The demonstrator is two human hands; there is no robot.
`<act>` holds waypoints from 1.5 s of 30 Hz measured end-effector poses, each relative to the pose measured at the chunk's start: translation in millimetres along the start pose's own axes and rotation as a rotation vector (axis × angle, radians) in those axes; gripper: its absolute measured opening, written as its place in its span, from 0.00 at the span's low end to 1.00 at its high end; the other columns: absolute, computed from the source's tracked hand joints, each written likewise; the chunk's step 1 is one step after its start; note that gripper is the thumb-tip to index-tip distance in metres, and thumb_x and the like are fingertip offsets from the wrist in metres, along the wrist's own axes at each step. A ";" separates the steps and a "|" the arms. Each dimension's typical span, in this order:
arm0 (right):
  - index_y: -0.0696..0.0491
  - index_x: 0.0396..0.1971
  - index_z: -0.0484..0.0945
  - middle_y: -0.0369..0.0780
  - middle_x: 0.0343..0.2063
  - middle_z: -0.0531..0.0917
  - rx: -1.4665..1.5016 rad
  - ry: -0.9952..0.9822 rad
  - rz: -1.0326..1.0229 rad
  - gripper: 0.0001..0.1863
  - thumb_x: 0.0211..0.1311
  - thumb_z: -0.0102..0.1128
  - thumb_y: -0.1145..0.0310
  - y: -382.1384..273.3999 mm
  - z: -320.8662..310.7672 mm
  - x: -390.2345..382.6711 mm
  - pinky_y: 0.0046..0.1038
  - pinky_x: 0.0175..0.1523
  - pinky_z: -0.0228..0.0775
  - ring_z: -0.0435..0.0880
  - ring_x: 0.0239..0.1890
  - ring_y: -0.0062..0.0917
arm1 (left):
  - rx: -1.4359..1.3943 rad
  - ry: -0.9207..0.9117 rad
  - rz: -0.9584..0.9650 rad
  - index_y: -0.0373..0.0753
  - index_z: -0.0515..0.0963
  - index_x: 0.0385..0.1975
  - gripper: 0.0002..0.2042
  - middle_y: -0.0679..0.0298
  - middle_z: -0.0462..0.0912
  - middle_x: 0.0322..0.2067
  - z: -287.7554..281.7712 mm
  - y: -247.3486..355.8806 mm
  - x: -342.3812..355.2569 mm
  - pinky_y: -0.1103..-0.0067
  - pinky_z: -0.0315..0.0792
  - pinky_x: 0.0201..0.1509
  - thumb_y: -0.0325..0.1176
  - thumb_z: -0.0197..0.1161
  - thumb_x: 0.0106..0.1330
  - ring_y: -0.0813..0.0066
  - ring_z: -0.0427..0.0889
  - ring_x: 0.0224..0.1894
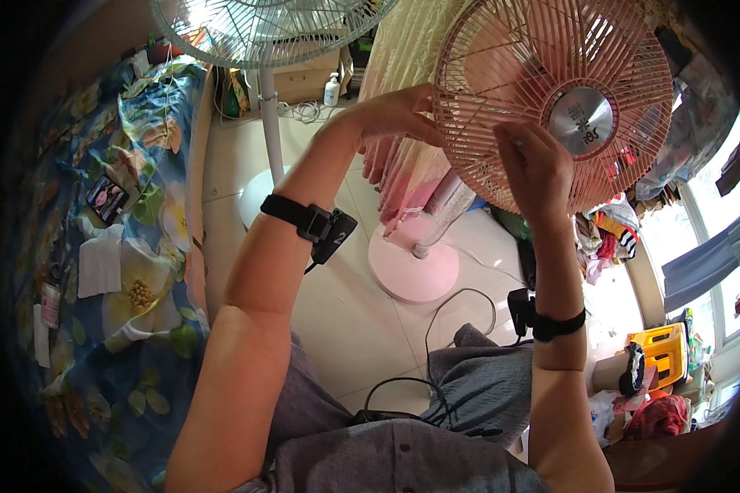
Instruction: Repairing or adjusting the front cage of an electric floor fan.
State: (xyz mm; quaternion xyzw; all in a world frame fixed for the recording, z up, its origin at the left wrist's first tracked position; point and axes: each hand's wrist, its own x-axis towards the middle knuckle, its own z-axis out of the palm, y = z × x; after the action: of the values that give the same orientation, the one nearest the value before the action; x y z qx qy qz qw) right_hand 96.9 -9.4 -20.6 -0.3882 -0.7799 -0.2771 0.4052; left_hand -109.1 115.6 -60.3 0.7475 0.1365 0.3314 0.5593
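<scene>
A pink standing fan with a round wire grille [489, 156] and a silvery centre disc [582, 122] rises in front of me at the upper right. My left hand [393, 113] grips the left rim of this grille, thumb below and fingers above. Against the lower front of the wires is my right hand [541, 168], its fingertips pinched together just left of the disc. Whatever those fingertips hold, if anything, is too small to make out. Below, the fan's pale pink round base [413, 261] rests on the tiled floor.
Another fan [263, 33] with a pale grille stands upper left. A bed with a blue floral cover [152, 287] runs along the left, bearing a phone [107, 199] and a white cloth [99, 267]. Pink curtains [399, 172] hang behind the pink fan. A yellow crate [662, 355] sits right; a black cable [436, 329] lies near my legs.
</scene>
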 end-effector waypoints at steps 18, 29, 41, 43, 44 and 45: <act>0.56 0.31 0.80 0.42 0.31 0.83 0.009 -0.029 0.144 0.04 0.57 0.61 0.73 1.3 -22.1 12.0 0.33 0.35 0.74 0.82 0.30 0.38 | 0.057 0.014 0.032 0.33 0.58 0.65 0.43 0.55 0.70 0.60 -0.2 -11.9 8.2 0.74 0.67 0.63 0.43 0.74 0.53 0.69 0.72 0.59; 0.53 0.32 0.81 0.40 0.28 0.81 -0.023 -0.018 -0.016 0.05 0.55 0.63 0.73 -14.9 2.4 8.6 0.34 0.34 0.74 0.82 0.27 0.37 | 0.120 0.057 0.035 0.35 0.68 0.60 0.34 0.59 0.77 0.53 4.3 -10.7 12.9 0.76 0.69 0.59 0.40 0.74 0.53 0.74 0.75 0.54; 0.53 0.32 0.81 0.40 0.27 0.82 -0.029 0.100 0.085 0.04 0.57 0.63 0.73 -15.3 -21.1 19.4 0.31 0.33 0.73 0.82 0.27 0.35 | 0.211 -0.004 0.090 0.34 0.70 0.58 0.31 0.57 0.77 0.54 15.5 11.7 7.1 0.75 0.66 0.63 0.40 0.71 0.57 0.71 0.74 0.57; 0.53 0.32 0.81 0.39 0.27 0.82 -0.053 0.107 0.037 0.04 0.57 0.63 0.73 -13.8 -17.2 18.6 0.31 0.32 0.72 0.82 0.26 0.35 | 0.213 -0.004 0.117 0.34 0.70 0.58 0.31 0.57 0.77 0.54 17.8 10.9 9.1 0.75 0.65 0.63 0.41 0.71 0.57 0.72 0.73 0.57; 0.53 0.32 0.81 0.39 0.27 0.82 -0.094 0.087 0.011 0.04 0.57 0.63 0.72 -12.9 -15.4 18.7 0.32 0.32 0.72 0.81 0.26 0.35 | 0.216 -0.002 0.141 0.34 0.70 0.58 0.31 0.57 0.78 0.53 18.7 10.8 9.8 0.75 0.65 0.63 0.41 0.71 0.57 0.72 0.73 0.57; 0.53 0.32 0.80 0.39 0.27 0.82 -0.137 0.067 -0.014 0.04 0.57 0.63 0.72 -12.2 -15.0 18.8 0.32 0.32 0.72 0.81 0.26 0.35 | 0.215 -0.002 0.143 0.34 0.70 0.58 0.31 0.57 0.78 0.53 19.3 10.8 10.7 0.75 0.65 0.63 0.41 0.71 0.57 0.72 0.73 0.57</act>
State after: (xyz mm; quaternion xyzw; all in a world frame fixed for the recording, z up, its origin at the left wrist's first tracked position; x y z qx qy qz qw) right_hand 86.1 -20.0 1.7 -0.3999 -0.7479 -0.3454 0.4017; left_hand -90.5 103.8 -49.6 0.8111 0.1171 0.3532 0.4512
